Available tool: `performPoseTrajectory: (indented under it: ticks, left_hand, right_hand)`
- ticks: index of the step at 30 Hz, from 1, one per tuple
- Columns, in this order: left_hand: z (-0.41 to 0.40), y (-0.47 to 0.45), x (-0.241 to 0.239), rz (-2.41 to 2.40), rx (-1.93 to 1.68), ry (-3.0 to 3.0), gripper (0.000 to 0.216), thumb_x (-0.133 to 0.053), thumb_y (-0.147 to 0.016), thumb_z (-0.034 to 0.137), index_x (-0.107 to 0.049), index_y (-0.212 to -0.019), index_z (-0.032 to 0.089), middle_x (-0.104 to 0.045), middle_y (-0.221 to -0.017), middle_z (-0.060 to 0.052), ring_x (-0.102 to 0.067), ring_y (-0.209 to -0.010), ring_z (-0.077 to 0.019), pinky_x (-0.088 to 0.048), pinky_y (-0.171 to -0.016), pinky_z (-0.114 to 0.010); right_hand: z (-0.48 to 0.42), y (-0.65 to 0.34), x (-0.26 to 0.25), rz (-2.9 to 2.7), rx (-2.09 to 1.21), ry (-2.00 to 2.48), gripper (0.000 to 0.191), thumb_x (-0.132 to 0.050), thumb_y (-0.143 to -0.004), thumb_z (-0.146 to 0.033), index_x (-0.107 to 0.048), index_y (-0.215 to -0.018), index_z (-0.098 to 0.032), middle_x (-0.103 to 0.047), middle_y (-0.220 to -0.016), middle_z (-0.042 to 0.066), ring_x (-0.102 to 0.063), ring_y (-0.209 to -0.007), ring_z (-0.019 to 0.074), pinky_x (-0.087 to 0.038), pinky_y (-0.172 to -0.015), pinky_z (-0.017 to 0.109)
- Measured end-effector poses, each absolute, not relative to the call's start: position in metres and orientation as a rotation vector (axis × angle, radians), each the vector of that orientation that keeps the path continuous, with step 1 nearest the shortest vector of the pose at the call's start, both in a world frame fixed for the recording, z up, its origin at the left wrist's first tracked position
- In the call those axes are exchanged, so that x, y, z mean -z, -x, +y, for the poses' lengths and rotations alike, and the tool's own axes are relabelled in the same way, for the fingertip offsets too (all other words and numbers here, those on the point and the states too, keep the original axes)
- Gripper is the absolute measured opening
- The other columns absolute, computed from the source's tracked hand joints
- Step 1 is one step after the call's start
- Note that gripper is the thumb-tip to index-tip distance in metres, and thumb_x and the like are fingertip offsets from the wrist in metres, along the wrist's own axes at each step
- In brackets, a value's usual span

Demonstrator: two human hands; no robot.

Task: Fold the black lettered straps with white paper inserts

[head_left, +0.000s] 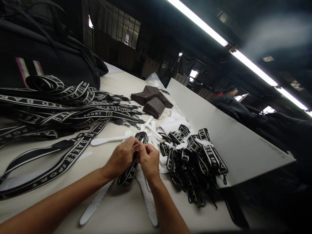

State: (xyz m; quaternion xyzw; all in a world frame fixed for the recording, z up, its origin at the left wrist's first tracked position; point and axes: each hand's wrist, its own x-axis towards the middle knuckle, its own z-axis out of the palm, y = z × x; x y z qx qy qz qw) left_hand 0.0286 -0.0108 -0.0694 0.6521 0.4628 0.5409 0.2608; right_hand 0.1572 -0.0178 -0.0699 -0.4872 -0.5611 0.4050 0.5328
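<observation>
A black webbing bag strap (128,175) with white lettering is folded into a bundle in front of me. My left hand (123,155) and my right hand (149,161) are both closed on the middle of this bundle, thumbs and fingertips meeting. Whatever small piece may lie between the fingertips is hidden. Loops of the strap stick out above and below the hands. Under the right wrist lies a white notched strip (147,198); another white strip (96,201) lies beneath the left forearm.
Long loose straps (73,110) with metal clips cover the left side. Folded straps with white ties (192,156) are piled at right. Dark brown pouches (154,105) and a clear plastic bag (154,80) lie farther back. A black bag (60,61) stands at far left.
</observation>
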Motion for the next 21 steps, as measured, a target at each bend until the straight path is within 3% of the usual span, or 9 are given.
performPoseTrajectory:
  ticks: [5,10,16,19,21]
  left_hand:
    - [-0.005,-0.026,0.067,1.166,-1.354,-1.430,0.031,-0.055,-0.081,0.049,-0.053,-0.076,0.019,-0.050,-0.062,0.001,-0.046,-0.058,-0.0167,-0.037,-0.057,-0.028]
    - [-0.002,-0.018,0.060,1.038,-1.398,-1.241,0.041,-0.066,-0.075,0.056,-0.052,-0.078,0.017,-0.049,-0.066,0.002,-0.043,-0.060,-0.0123,-0.038,-0.058,-0.023]
    - [-0.006,-0.015,0.060,0.971,-1.458,-1.295,0.042,-0.072,-0.079,0.056,-0.058,-0.081,0.017,-0.052,-0.068,0.002,-0.045,-0.064,-0.0130,-0.041,-0.059,-0.021]
    - [-0.007,-0.013,0.065,0.985,-1.457,-1.361,0.043,-0.073,-0.080,0.060,-0.060,-0.083,0.019,-0.056,-0.068,0.002,-0.050,-0.064,-0.0145,-0.044,-0.056,-0.021]
    - [-0.003,-0.010,0.070,0.990,-1.450,-1.338,0.042,-0.072,-0.080,0.062,-0.062,-0.087,0.022,-0.060,-0.070,0.001,-0.054,-0.062,-0.0165,-0.049,-0.052,-0.023]
  right_hand:
    - [-0.018,-0.158,0.073,-1.368,-0.888,1.198,0.040,-0.060,-0.087,-0.050,-0.054,-0.063,-0.019,-0.052,-0.055,-0.003,-0.044,-0.051,0.0119,-0.034,-0.052,0.025]
    - [-0.021,-0.158,0.072,-1.524,-0.600,1.265,0.040,-0.058,-0.090,-0.046,-0.052,-0.061,-0.019,-0.048,-0.056,-0.003,-0.041,-0.057,0.0127,-0.030,-0.058,0.027]
    - [-0.007,-0.160,0.079,-1.320,-0.947,1.134,0.045,-0.069,-0.080,-0.058,-0.055,-0.062,-0.018,-0.049,-0.055,-0.004,-0.041,-0.053,0.0113,-0.036,-0.054,0.025]
    - [-0.005,-0.160,0.080,-1.135,-1.112,1.045,0.052,-0.081,-0.065,-0.063,-0.062,-0.080,-0.017,-0.061,-0.067,-0.001,-0.053,-0.059,0.0127,-0.045,-0.057,0.024]
    - [-0.006,-0.158,0.079,-1.106,-1.252,0.946,0.057,-0.080,-0.066,-0.066,-0.066,-0.092,-0.017,-0.065,-0.073,0.000,-0.058,-0.062,0.0144,-0.048,-0.058,0.025]
